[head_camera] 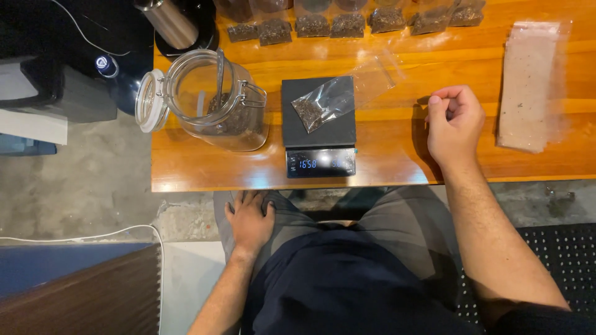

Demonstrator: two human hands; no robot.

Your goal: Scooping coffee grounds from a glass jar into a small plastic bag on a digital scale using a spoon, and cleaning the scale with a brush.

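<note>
Clear bag (329, 102), partly filled with dark leaf, is laid on black scale (318, 111). Clip-lid jar (217, 102) with scoop stands left of scale. Right hand (453, 124), loosely curled and empty, rests right of scale; left hand (249, 220) lies flat on knee below it.

Black scale (318, 111), orange-brown table (397, 155)

Both forearms are bare from the wrists up to the bottom edge of the picture, with no watch, ring or band on the left hand (250, 218) or the right hand (454, 124). A dark navy top covers the torso (its hem hangs loose over the lap). Below it, grey trousers cover both thighs, the cloth creased at the knees. No sleeves reach the forearms.
</note>
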